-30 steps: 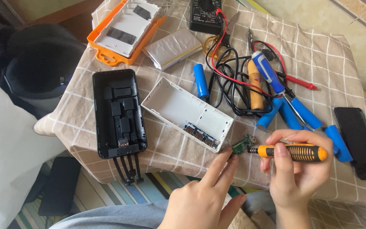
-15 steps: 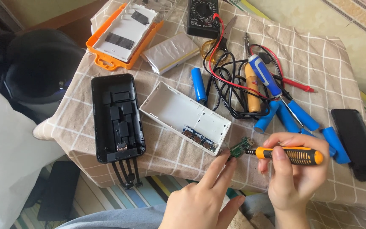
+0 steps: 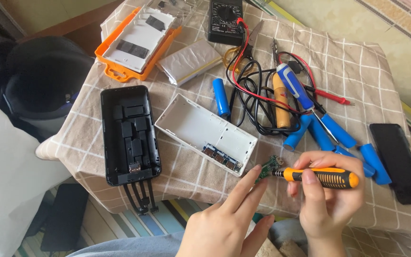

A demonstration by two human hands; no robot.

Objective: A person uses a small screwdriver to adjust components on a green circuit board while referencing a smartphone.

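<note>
A: What were the hands doing?

B: The right hand point(image 3: 327, 202) was closed around an orange-and-black screwdriver point(image 3: 320, 177), its long axis lying level, tip toward nine o'clock. The left hand point(image 3: 229, 219) pinched a small green circuit board point(image 3: 268, 167) between extended fingertips, right at that tip.

A: So the board lay which way from the hands?

B: At about one o'clock from the left hand and ten o'clock from the right. Both touched or nearly touched it; the left hand was nearer, holding it, above the front edge of the table's checked cloth point(image 3: 348, 62).

A: And beyond that?

B: Just at ten o'clock of the board sat a white plastic case point(image 3: 200, 131), open and hollow, with a strip of blue ports at its near end. Farther toward nine o'clock lay a black ribbed case point(image 3: 129, 133) trailing short cables. Toward one o'clock were smooth blue cylindrical batteries point(image 3: 338, 131), a soldering iron point(image 3: 280, 102) among tangled wires, and a black phone point(image 3: 399, 162) at three o'clock. At the far edge stood a multimeter point(image 3: 225, 21) and an orange-rimmed case point(image 3: 139, 40).
</note>
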